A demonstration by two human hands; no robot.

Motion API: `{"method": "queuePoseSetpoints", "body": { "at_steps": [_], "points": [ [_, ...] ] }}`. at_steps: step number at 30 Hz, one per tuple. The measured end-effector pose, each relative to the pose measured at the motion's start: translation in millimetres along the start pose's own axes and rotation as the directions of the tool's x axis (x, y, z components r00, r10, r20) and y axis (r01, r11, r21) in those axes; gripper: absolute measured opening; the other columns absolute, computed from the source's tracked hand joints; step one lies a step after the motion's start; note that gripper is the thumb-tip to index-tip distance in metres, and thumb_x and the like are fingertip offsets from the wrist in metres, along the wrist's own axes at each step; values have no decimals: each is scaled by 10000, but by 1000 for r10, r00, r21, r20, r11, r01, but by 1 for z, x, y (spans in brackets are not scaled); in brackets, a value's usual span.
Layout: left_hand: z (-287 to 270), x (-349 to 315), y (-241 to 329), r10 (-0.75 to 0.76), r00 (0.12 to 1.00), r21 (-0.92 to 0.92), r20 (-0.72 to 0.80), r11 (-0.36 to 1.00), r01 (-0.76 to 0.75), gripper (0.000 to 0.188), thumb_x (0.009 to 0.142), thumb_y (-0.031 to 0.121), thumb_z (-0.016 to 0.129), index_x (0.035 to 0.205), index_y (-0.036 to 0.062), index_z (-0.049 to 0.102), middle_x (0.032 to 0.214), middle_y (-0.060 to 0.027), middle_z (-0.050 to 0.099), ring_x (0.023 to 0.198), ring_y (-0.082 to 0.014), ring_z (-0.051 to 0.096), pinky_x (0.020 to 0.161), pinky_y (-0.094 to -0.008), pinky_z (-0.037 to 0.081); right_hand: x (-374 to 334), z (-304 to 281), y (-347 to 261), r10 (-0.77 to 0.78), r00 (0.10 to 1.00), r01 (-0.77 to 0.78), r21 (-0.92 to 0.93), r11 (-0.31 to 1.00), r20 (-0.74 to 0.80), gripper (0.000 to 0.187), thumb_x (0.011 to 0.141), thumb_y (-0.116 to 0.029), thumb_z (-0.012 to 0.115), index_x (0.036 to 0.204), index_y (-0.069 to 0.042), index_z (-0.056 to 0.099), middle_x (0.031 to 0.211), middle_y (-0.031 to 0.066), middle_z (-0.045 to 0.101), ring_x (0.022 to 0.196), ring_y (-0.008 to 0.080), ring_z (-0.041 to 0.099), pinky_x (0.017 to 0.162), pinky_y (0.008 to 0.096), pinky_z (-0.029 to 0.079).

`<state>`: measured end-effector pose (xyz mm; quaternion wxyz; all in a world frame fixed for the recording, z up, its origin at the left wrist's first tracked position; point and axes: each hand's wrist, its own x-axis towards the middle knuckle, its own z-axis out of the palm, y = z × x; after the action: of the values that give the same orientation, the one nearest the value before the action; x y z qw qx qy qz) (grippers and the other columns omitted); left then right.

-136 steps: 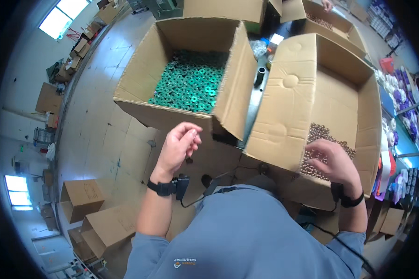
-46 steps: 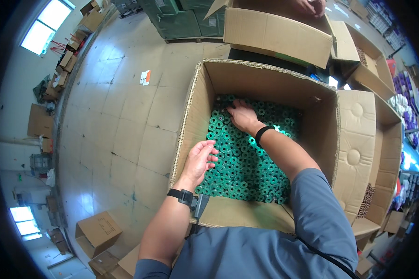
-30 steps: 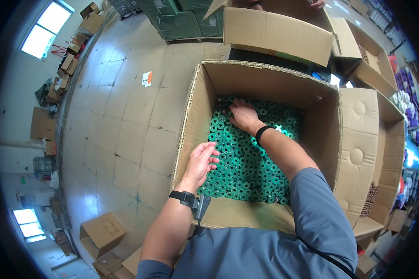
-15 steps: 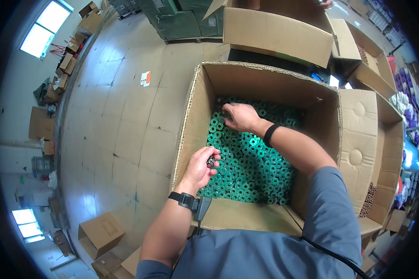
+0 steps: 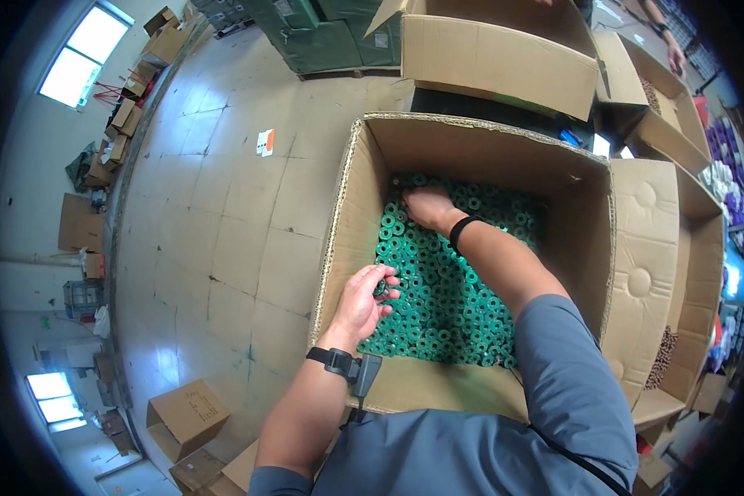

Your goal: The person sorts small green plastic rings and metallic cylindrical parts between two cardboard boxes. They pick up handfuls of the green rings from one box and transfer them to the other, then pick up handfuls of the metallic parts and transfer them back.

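Note:
A deep cardboard box (image 5: 475, 136) stands before me, its bottom covered by many small green ring-shaped parts (image 5: 438, 306) with holes through their middles. Over the near left side of the pile is my left hand (image 5: 360, 304), palm turned inward and fingers curled around a small dark part (image 5: 379, 288); its kind is unclear. My right hand (image 5: 427, 207) reaches down to the rings in the far left corner. Its fingers are bent together against the pile, with the tips hidden, so what they grip does not show.
Another open carton (image 5: 500, 62) stands beyond the box. To the right are a cardboard flap (image 5: 641, 273) and cartons holding small brown parts (image 5: 663, 360). A co-worker's hand (image 5: 676, 59) shows at the upper right. An empty-looking carton (image 5: 188, 420) lies on the floor at left.
My right hand has shifted slightly right and lower into the rings, hiding its fingertips. My left hand stays near the same spot. The co-worker's arm has come into view at the upper right.

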<state>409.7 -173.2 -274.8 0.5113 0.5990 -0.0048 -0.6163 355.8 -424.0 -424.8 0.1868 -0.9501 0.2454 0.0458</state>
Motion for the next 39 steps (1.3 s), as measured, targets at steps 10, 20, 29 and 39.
{"method": "queuePoseSetpoints", "body": {
  "at_steps": [10,20,29,39],
  "points": [
    [20,-8,12,-94,979,-343,-183,939,26,390,1035,493,466,1135,135,586,1052,-18,621,826,-122,601,627,-281,455,-76,-110,-60,-336,942,299,496,815,-14,360,798,-330,650,1026,-59,713,768,150,714,726,338,703,696,447,570],
    [-3,2,-3,-36,988,-224,149,972,69,205,1010,322,566,1007,121,610,1028,-25,635,760,-104,565,492,-206,404,-17,-22,21,397,917,-366,306,879,-43,467,878,-403,663,1194,-60,670,1190,205,677,1098,400,646,930,494,533],
    [-3,1,-3,-46,991,-185,129,980,69,239,1001,366,569,1014,131,613,1012,-14,629,760,-102,564,527,-224,429,4,-5,12,491,865,-448,288,846,-100,511,856,-422,705,1225,-70,658,1190,193,679,1085,386,653,921,488,534],
    [-1,2,-2,-11,997,-207,78,978,27,428,1028,518,445,1171,138,582,1032,-16,607,773,-106,563,529,-236,421,-17,-34,11,239,947,-172,292,941,-212,495,834,-482,692,1050,-38,725,995,221,717,925,401,695,833,481,558]
  ]
}}
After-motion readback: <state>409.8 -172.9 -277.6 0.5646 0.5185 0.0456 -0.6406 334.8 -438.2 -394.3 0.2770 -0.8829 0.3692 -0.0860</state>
